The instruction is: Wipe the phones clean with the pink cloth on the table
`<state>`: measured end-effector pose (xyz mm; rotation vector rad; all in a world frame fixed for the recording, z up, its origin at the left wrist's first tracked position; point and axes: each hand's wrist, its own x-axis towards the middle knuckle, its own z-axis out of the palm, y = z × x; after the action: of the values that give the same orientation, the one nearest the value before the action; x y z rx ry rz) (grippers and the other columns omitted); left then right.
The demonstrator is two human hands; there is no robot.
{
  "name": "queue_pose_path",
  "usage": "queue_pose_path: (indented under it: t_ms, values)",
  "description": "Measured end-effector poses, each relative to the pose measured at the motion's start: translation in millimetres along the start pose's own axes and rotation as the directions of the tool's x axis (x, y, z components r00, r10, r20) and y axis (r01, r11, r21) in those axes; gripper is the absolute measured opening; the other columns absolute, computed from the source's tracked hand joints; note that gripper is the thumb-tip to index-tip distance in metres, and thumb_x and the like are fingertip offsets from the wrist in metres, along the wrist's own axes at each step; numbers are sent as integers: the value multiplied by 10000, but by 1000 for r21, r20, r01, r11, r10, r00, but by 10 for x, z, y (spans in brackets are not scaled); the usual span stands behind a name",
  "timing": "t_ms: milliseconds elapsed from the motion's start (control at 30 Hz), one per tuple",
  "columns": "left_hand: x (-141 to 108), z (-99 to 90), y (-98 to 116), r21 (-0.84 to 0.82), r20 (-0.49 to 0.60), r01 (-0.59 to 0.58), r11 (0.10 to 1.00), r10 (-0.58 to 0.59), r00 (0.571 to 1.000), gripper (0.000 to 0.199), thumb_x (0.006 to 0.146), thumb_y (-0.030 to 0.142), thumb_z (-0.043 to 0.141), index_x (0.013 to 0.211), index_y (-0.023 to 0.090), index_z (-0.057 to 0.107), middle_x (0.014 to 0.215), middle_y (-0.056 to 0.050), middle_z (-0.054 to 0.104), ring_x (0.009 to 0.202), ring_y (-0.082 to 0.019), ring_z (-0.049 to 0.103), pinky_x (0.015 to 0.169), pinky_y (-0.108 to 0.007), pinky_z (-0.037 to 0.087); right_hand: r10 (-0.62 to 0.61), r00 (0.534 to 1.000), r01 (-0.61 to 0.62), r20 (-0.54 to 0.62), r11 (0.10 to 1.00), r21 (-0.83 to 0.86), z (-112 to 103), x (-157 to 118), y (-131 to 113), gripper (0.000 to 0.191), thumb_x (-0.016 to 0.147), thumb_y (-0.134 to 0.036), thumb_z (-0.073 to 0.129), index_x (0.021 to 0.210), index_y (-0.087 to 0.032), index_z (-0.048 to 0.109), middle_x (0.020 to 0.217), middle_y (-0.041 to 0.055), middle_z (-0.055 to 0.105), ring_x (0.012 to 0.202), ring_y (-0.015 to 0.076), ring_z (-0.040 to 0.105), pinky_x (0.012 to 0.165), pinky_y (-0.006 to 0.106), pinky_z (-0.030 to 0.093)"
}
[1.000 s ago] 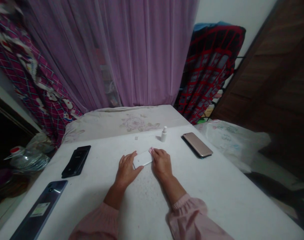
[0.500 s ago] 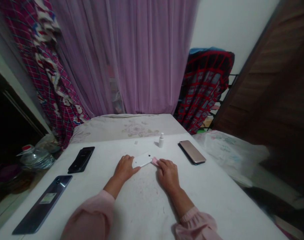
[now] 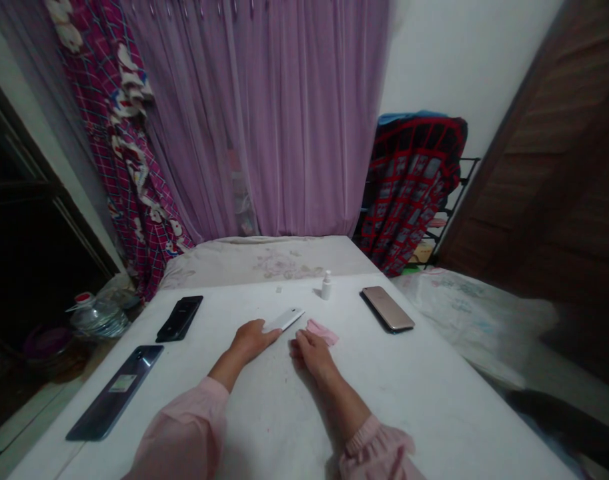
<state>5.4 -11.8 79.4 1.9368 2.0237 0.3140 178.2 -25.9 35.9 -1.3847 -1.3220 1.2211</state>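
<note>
A white phone (image 3: pixel 283 320) is held by my left hand (image 3: pixel 251 339), gripped at its left end and tilted a little off the white tabletop. Just to its right, my right hand (image 3: pixel 313 353) is low over the table with its fingers curled; whether anything is under the fingertips is hidden. A pink cloth (image 3: pixel 323 331) lies crumpled on the table right beside and behind the right hand's knuckles. Behind the cloth a small white bottle (image 3: pixel 327 285) stands upright.
Black phone pieces (image 3: pixel 180 319) and a large dark phone (image 3: pixel 115 393) lie at the left. On the right rests a gold phone (image 3: pixel 388 309) on a dark one. A tiny flat piece (image 3: pixel 279 290) lies near the table's back. Purple curtains (image 3: pixel 304 133) hang behind.
The pink cloth has left my right fingers and lies on the table. My right hand has moved left and nearer to me. The white phone has tilted in my left hand.
</note>
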Motion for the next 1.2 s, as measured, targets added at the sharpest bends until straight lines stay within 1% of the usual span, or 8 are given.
queue_pose_path:
  t_ms: [133, 333, 500, 633, 800, 933, 1067, 1200]
  values:
    - [-122, 92, 78, -122, -18, -7, 993, 5, 1000, 426, 763, 571, 609, 847, 167, 714, 906, -131, 730, 915, -301, 680, 728, -317, 466, 129, 992, -129, 0, 991, 38, 148, 82, -154, 260, 863, -331, 456, 774, -149, 618, 656, 52, 674, 501, 141, 608, 487, 259, 507]
    - [-188, 258, 162, -445, -1, -23, 895, 25, 1000, 347, 818, 486, 580, 907, 169, 691, 863, -62, 724, 775, -191, 677, 643, -256, 487, -4, 995, -9, -99, 992, -126, -160, 157, -219, 156, 777, -252, 510, 692, -168, 611, 619, 9, 650, 639, 167, 613, 565, 240, 468]
    - [-159, 372, 310, -647, 11, 10, 762, -3, 1000, 340, 840, 465, 558, 886, 145, 663, 695, -19, 683, 540, -125, 617, 484, -206, 450, -113, 986, 72, -124, 953, -294, -414, 72, -353, 194, 797, -265, 533, 906, -192, 676, 781, 25, 701, 773, 192, 634, 666, 267, 455]
    - [-183, 479, 578, -696, -92, -48, 716, -23, 995, 241, 813, 416, 605, 799, 183, 662, 685, 5, 678, 597, -131, 634, 517, -195, 447, -177, 973, 71, -151, 844, -532, -436, 12, -440, 381, 827, -422, 575, 1134, -197, 597, 883, 58, 708, 789, 216, 642, 679, 290, 440]
    - [-239, 586, 888, -701, -139, -146, 698, 66, 988, 166, 797, 320, 620, 727, 188, 692, 708, 6, 712, 682, -152, 673, 615, -207, 478, -69, 983, -34, -169, 842, -538, -566, 68, -447, 439, 773, -467, 632, 1104, -185, 575, 878, 42, 698, 788, 217, 655, 664, 279, 446]
    - [-198, 567, 714, -702, -119, -180, 689, 136, 984, 164, 789, 288, 623, 861, 204, 744, 851, -17, 761, 780, -178, 705, 705, -233, 523, -29, 982, -110, -186, 713, -693, -1015, 155, -488, 387, 817, -486, 566, 1070, -194, 590, 899, 55, 694, 845, 234, 663, 685, 294, 450]
    - [-103, 557, 292, -474, -303, -286, 833, 151, 941, 265, 875, 327, 501, 963, 239, 734, 994, -34, 757, 874, -194, 703, 819, -300, 537, -93, 937, -265, -336, 434, -861, -1619, 317, -604, 561, 801, -539, 583, 1230, -185, 510, 1158, 135, 649, 1034, 285, 636, 763, 338, 467]
    - [-48, 629, 85, -409, -354, -287, 866, 140, 925, 292, 885, 343, 465, 984, 252, 725, 999, -27, 756, 894, -197, 709, 812, -308, 553, -23, 910, -391, -415, 288, -874, -2008, 559, -640, 559, 824, -533, 556, 1199, -119, 530, 1128, 186, 657, 1034, 316, 641, 782, 369, 480]
